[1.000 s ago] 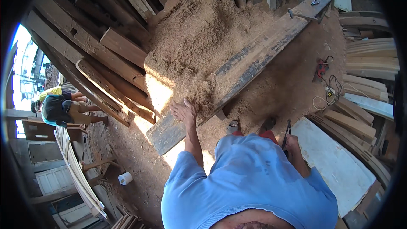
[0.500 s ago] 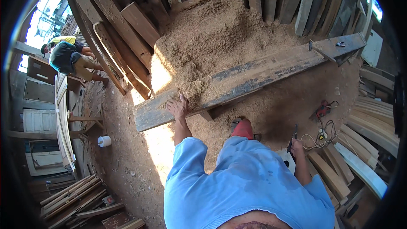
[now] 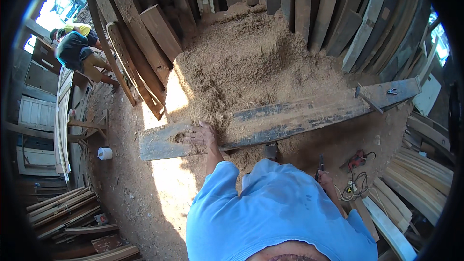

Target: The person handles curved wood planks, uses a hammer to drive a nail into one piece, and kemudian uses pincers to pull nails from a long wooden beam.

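Note:
A long weathered wooden plank (image 3: 299, 116) lies across a sawdust-covered floor, its left end near me. My left hand (image 3: 199, 135) rests flat on the plank's left part, fingers spread, amid sawdust. My right hand (image 3: 325, 178) hangs low at my right side, closed around a thin dark tool (image 3: 320, 163) that points up. A big heap of sawdust (image 3: 251, 63) rises behind the plank. My blue shirt fills the lower middle of the view.
Boards and planks (image 3: 159, 34) lean against the back wall. A red power tool with cables (image 3: 356, 160) lies at the right by stacked pale boards (image 3: 425, 179). Another person (image 3: 77, 50) bends over at far left. A small white cup (image 3: 104, 153) stands on the ground.
The view has swung so the plank now lies more level. My left hand stays pressed on the plank's left part; my right hand stays low with the tool.

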### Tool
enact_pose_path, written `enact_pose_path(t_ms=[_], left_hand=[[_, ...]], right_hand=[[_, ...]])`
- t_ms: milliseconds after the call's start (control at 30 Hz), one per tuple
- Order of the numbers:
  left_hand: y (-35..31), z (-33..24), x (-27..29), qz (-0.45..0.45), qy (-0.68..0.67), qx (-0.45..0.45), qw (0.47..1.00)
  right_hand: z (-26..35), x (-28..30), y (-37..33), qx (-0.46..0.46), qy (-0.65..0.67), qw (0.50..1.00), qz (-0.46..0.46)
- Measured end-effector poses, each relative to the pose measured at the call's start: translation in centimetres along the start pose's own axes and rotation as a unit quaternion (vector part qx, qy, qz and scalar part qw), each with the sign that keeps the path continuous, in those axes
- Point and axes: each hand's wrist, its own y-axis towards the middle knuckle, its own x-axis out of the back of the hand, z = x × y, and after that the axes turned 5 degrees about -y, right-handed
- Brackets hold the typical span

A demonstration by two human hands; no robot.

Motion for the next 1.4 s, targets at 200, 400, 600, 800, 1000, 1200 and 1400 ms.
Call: enact_pose_path(t_ms=[200,400,600,800,1000,1200,1400], left_hand=[[0.3,-8.7,-1.2,0.066,-0.17,0.173,0.968],[1.6,-6.4,2.9,0.057,-0.197,-0.027,0.978],[5.2,4.3,7.6,0.123,0.053,-0.073,0.988],[-2.8,0.6,5.5,0.09,0.073,-0.146,0.982],[-9.2,-6.8,0.1,0.051,0.029,-0.12,0.991],[-5.2,-16.1,-0.9,0.086,-0.273,-0.251,0.925],[-8.0,-11.2,1.2,0.099,-0.112,-0.355,0.923]], right_hand=[[5.5,-0.3,3.0,0.02,0.008,1.0,-0.001],[10.8,-1.2,3.7,-0.013,-0.131,0.991,0.015],[13.5,-2.4,4.9,0.007,-0.182,0.983,0.026],[14.4,-2.5,6.0,0.022,-0.208,0.978,0.004],[14.2,-2.0,5.4,0.035,-0.263,0.964,-0.027],[13.4,1.1,4.9,0.068,-0.24,0.968,0.004],[11.8,2.6,5.5,-0.009,-0.044,0.999,0.015]])
